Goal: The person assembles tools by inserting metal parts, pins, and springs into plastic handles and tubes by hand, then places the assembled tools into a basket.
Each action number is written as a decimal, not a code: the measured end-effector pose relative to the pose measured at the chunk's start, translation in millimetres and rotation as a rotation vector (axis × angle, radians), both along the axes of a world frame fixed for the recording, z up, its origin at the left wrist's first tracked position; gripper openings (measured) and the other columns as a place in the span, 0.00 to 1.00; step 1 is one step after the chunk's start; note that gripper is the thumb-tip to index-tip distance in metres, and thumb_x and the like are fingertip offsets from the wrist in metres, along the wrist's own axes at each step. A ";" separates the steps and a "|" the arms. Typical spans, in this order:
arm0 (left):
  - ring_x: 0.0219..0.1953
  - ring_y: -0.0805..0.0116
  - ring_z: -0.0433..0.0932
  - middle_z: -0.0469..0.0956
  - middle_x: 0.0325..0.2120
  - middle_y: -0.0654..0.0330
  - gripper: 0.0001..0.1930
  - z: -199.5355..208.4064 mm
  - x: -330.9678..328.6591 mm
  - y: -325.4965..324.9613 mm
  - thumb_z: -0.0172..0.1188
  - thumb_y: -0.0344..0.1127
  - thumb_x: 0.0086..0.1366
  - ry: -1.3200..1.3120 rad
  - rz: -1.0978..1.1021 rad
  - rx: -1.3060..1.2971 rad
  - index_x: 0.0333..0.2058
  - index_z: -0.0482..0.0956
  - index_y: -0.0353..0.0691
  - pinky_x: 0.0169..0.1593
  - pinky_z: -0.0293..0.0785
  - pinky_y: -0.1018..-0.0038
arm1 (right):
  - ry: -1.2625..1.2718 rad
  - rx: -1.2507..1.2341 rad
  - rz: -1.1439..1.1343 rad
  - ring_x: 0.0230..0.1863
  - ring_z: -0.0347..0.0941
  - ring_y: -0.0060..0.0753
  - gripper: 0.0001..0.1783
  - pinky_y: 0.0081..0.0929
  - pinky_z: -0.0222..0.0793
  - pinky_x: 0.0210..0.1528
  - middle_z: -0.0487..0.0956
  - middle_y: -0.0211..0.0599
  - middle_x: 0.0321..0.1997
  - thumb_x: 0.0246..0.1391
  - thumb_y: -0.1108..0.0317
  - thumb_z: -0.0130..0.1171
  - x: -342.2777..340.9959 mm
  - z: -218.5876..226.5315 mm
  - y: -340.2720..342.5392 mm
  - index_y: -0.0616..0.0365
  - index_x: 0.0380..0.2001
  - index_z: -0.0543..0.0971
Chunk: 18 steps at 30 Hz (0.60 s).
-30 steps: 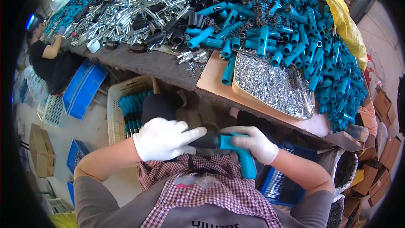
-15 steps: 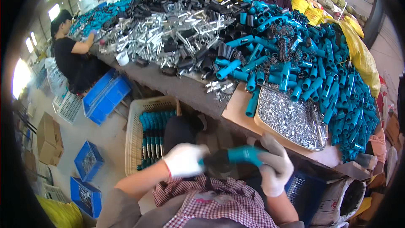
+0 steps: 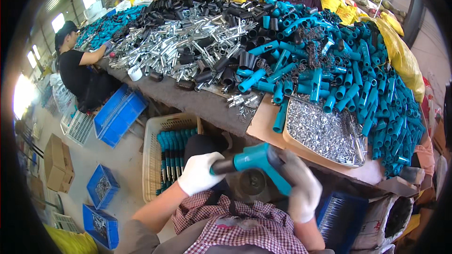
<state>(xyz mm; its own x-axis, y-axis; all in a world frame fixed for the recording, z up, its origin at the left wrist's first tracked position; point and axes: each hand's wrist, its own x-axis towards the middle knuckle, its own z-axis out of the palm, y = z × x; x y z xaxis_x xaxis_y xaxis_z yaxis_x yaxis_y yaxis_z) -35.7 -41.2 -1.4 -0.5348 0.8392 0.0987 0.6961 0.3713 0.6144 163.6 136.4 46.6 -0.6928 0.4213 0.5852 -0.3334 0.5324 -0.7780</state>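
My left hand [image 3: 202, 174], in a white glove, is closed around the dark tube end of a teal pistol-shaped tool body [image 3: 252, 158]. The tool body lies crosswise in front of me, its angled teal handle slanting down to the right. At its far right end is my right hand [image 3: 303, 190], gloved in white, its fingers smeared by motion; whether they grip the teal part I cannot tell. Below the tool body a round dark metal piece [image 3: 252, 182] shows. A cream crate [image 3: 147, 160] to the left holds several teal-and-black tools [image 3: 173, 153] in a row.
The table [image 3: 181, 96] carries heaps of silver metal parts [image 3: 162, 47], black sleeves and teal tubes [image 3: 358, 80]. A tray of small metal pieces [image 3: 325, 136] sits at its near edge. Blue bins [image 3: 102, 186] stand on the floor at left. Three other people are around the table.
The tool body has turned, so its teal handle now slants down to the right and shows more plainly. My left hand has risen slightly; my right hand's fingers have come down over the right end.
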 end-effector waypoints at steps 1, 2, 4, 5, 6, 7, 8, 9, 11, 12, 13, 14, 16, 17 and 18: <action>0.35 0.51 0.83 0.83 0.34 0.51 0.16 -16.1 -3.8 -0.2 0.68 0.34 0.47 -0.022 -0.036 -0.063 0.37 0.83 0.41 0.39 0.81 0.62 | 0.016 0.146 0.020 0.60 0.72 0.63 0.20 0.45 0.62 0.66 0.79 0.57 0.52 0.47 0.65 0.60 -3.5 4.8 -6.7 0.70 0.41 0.81; 0.35 0.52 0.84 0.83 0.33 0.52 0.16 -20.5 5.3 -8.0 0.68 0.35 0.47 0.028 -0.163 -0.094 0.37 0.83 0.41 0.39 0.81 0.63 | 0.088 0.230 0.106 0.60 0.71 0.66 0.21 0.45 0.62 0.67 0.79 0.55 0.51 0.39 0.67 0.67 -6.8 2.7 -3.8 0.68 0.39 0.82; 0.34 0.53 0.83 0.82 0.30 0.55 0.15 -3.0 18.7 -13.3 0.67 0.36 0.48 0.076 -0.496 -0.271 0.37 0.83 0.44 0.38 0.80 0.65 | 0.031 -0.084 0.149 0.61 0.71 0.65 0.22 0.46 0.61 0.67 0.78 0.56 0.54 0.47 0.60 0.61 -1.7 1.6 12.6 0.68 0.40 0.81; 0.33 0.53 0.83 0.82 0.28 0.57 0.16 -6.8 20.1 -17.3 0.68 0.35 0.45 0.088 -0.541 -0.078 0.37 0.84 0.46 0.37 0.80 0.64 | 0.031 -0.296 0.083 0.62 0.71 0.65 0.23 0.46 0.61 0.67 0.78 0.56 0.55 0.50 0.57 0.58 3.3 -6.2 18.1 0.69 0.40 0.81; 0.33 0.53 0.83 0.82 0.28 0.57 0.16 -6.0 14.5 -13.8 0.69 0.34 0.45 0.117 -0.451 0.030 0.36 0.84 0.46 0.37 0.80 0.64 | 0.054 -0.286 -0.003 0.63 0.70 0.66 0.26 0.46 0.62 0.67 0.78 0.56 0.57 0.53 0.52 0.53 4.7 -8.9 23.4 0.67 0.40 0.82; 0.32 0.52 0.83 0.82 0.28 0.57 0.15 -1.9 12.2 -8.9 0.69 0.33 0.45 0.143 -0.353 0.136 0.35 0.83 0.45 0.36 0.80 0.64 | 0.052 -0.286 -0.010 0.63 0.70 0.66 0.26 0.46 0.62 0.67 0.78 0.56 0.57 0.53 0.52 0.53 7.6 -7.9 19.6 0.67 0.40 0.82; 0.32 0.50 0.83 0.82 0.28 0.55 0.15 -13.8 11.7 -2.0 0.71 0.33 0.44 -0.014 -0.118 0.300 0.34 0.83 0.43 0.36 0.80 0.63 | 0.019 -0.135 -0.006 0.62 0.70 0.65 0.24 0.46 0.61 0.67 0.78 0.55 0.57 0.52 0.54 0.55 9.1 -5.7 10.4 0.65 0.40 0.82; 0.33 0.49 0.83 0.82 0.29 0.53 0.14 -11.9 9.0 7.1 0.70 0.32 0.46 -0.113 0.020 0.052 0.35 0.83 0.42 0.36 0.80 0.64 | -0.012 0.015 0.004 0.61 0.71 0.65 0.22 0.47 0.61 0.67 0.78 0.54 0.57 0.51 0.56 0.56 7.4 -3.2 1.6 0.64 0.40 0.83; 0.34 0.50 0.83 0.81 0.29 0.52 0.12 -29.5 16.1 -4.7 0.67 0.36 0.52 -0.023 -0.282 -0.056 0.37 0.81 0.44 0.37 0.80 0.60 | 0.064 0.359 0.239 0.56 0.72 0.60 0.18 0.49 0.62 0.65 0.79 0.51 0.52 0.48 0.61 0.59 -1.6 16.1 7.0 0.62 0.38 0.83; 0.33 0.51 0.83 0.81 0.29 0.54 0.14 -23.5 23.8 -6.1 0.67 0.37 0.50 0.070 -0.410 -0.184 0.37 0.81 0.46 0.37 0.80 0.61 | 0.068 0.169 0.248 0.57 0.73 0.59 0.18 0.48 0.62 0.66 0.79 0.54 0.51 0.48 0.62 0.58 -0.7 8.3 15.7 0.64 0.37 0.83; 0.32 0.52 0.83 0.82 0.28 0.56 0.16 -20.1 22.3 -11.6 0.68 0.38 0.47 0.086 -0.540 -0.153 0.37 0.81 0.46 0.36 0.81 0.62 | 0.070 -0.027 0.259 0.57 0.73 0.59 0.18 0.46 0.61 0.66 0.79 0.56 0.50 0.49 0.63 0.58 4.4 -1.7 24.9 0.67 0.36 0.82; 0.32 0.52 0.83 0.81 0.28 0.57 0.17 -13.4 21.0 -9.5 0.68 0.37 0.46 0.135 -0.493 -0.059 0.37 0.81 0.46 0.36 0.81 0.63 | 0.048 -0.192 0.218 0.58 0.73 0.58 0.18 0.46 0.61 0.66 0.79 0.60 0.50 0.49 0.65 0.56 10.3 -5.6 33.3 0.71 0.35 0.82; 0.33 0.51 0.83 0.81 0.28 0.55 0.18 -11.3 13.6 -0.2 0.68 0.34 0.46 0.113 -0.299 0.170 0.39 0.81 0.43 0.37 0.80 0.64 | 0.018 -0.254 0.046 0.57 0.74 0.57 0.17 0.47 0.65 0.64 0.79 0.58 0.50 0.47 0.65 0.58 18.6 -19.7 26.4 0.69 0.35 0.82; 0.34 0.50 0.83 0.81 0.29 0.52 0.16 -18.4 15.4 4.8 0.68 0.33 0.48 -0.111 -0.090 0.134 0.39 0.81 0.43 0.38 0.80 0.62 | 0.059 -0.159 0.027 0.57 0.74 0.58 0.16 0.47 0.66 0.63 0.79 0.57 0.50 0.46 0.66 0.59 16.5 -20.8 18.3 0.68 0.35 0.83; 0.35 0.49 0.83 0.82 0.30 0.51 0.16 -20.6 12.8 10.5 0.67 0.34 0.49 -0.090 -0.184 0.020 0.39 0.81 0.43 0.38 0.80 0.61 | 0.175 0.077 0.138 0.55 0.75 0.59 0.15 0.49 0.66 0.62 0.80 0.53 0.48 0.44 0.66 0.63 7.2 -8.9 12.2 0.64 0.34 0.84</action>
<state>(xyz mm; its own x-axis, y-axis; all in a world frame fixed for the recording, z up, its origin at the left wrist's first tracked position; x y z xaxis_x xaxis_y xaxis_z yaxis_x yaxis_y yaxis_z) -23.0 -30.7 -22.0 -0.3797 0.9220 0.0755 0.6934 0.2297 0.6829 170.8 148.6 37.7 -0.6257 0.2790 0.7285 -0.5338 0.5278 -0.6607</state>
